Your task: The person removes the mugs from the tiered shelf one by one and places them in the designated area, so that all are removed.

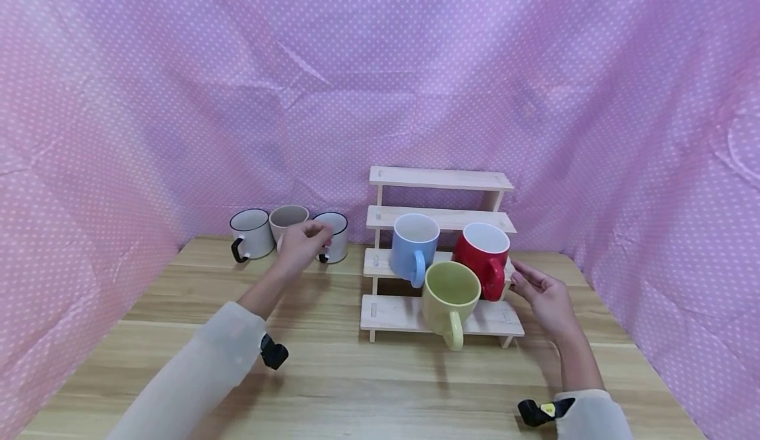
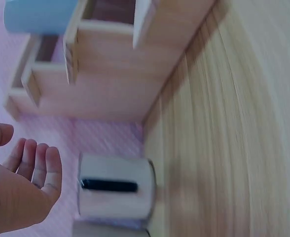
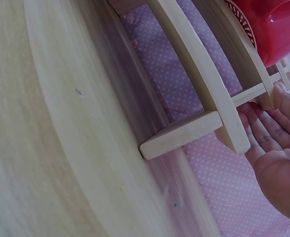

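My left hand (image 1: 301, 247) hovers in front of three mugs at the back left, its fingers loosely bent and holding nothing. Nearest to it is a white mug with a dark rim and black handle (image 1: 338, 243). Beside that stand a beige mug (image 1: 289, 214) and another white mug (image 1: 252, 237). My right hand (image 1: 547, 301) grips the right end of the second shelf up on a stepped wooden rack (image 1: 439, 177); in the right wrist view, its thumb and fingers pinch the board's end. A blue mug (image 1: 411, 250) and a red mug (image 1: 477, 255) sit on that shelf.
A yellow-green mug (image 1: 445, 305) stands on the rack's lowest shelf, its handle toward the front. The rack rests on a wood-grain table (image 1: 368, 387). Pink dotted cloth (image 1: 380, 84) hangs behind and along both sides.
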The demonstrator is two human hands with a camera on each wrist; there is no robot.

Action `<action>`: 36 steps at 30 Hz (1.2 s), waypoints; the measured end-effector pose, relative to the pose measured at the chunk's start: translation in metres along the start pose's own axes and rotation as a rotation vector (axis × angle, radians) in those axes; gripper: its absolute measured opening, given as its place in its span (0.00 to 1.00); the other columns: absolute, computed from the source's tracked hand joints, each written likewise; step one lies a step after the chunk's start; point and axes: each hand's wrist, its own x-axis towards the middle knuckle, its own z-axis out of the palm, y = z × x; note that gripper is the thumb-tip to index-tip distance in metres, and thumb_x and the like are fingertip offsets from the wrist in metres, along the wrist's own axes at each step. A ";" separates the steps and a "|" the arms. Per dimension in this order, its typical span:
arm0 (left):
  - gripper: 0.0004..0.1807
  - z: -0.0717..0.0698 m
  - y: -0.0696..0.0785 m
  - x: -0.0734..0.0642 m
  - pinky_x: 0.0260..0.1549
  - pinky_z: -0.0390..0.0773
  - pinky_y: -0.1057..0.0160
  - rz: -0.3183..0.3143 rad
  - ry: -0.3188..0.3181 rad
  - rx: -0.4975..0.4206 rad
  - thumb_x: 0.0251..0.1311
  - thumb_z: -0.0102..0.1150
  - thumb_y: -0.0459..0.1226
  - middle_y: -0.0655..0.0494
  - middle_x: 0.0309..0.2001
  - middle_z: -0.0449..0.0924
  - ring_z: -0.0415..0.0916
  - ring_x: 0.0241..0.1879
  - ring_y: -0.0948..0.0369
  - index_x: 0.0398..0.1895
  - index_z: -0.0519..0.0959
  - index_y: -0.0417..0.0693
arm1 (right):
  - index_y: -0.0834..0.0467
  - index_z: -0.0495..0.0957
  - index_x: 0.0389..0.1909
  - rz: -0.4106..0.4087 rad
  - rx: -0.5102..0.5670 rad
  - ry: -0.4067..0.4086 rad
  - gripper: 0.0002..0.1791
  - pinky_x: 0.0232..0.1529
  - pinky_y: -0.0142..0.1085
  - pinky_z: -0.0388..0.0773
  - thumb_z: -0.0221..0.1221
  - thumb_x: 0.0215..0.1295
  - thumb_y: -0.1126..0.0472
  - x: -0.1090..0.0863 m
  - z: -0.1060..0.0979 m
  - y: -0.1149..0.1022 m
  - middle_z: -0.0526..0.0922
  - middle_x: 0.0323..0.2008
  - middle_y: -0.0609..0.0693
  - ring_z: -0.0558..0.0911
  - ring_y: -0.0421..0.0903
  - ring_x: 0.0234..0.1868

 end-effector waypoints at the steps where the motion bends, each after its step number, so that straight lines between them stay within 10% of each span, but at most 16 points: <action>1: 0.17 0.003 0.003 -0.003 0.45 0.87 0.58 0.008 -0.015 0.008 0.71 0.62 0.39 0.39 0.44 0.84 0.84 0.40 0.56 0.53 0.82 0.33 | 0.75 0.65 0.70 0.002 -0.008 0.000 0.30 0.51 0.26 0.80 0.59 0.76 0.60 0.000 0.000 0.000 0.84 0.50 0.31 0.87 0.34 0.44; 25: 0.15 0.074 0.039 -0.051 0.44 0.84 0.42 0.103 -0.336 0.029 0.67 0.67 0.47 0.46 0.37 0.85 0.83 0.34 0.56 0.46 0.86 0.45 | 0.72 0.66 0.71 0.019 -0.084 0.002 0.30 0.51 0.26 0.81 0.59 0.76 0.58 0.001 -0.004 0.003 0.82 0.51 0.30 0.86 0.32 0.44; 36: 0.16 0.094 0.049 -0.065 0.42 0.86 0.60 0.083 -0.467 -0.019 0.69 0.66 0.44 0.52 0.42 0.86 0.85 0.41 0.51 0.51 0.85 0.44 | 0.72 0.67 0.70 0.000 -0.096 -0.002 0.30 0.51 0.27 0.81 0.58 0.76 0.58 0.001 -0.003 0.002 0.82 0.54 0.34 0.86 0.33 0.45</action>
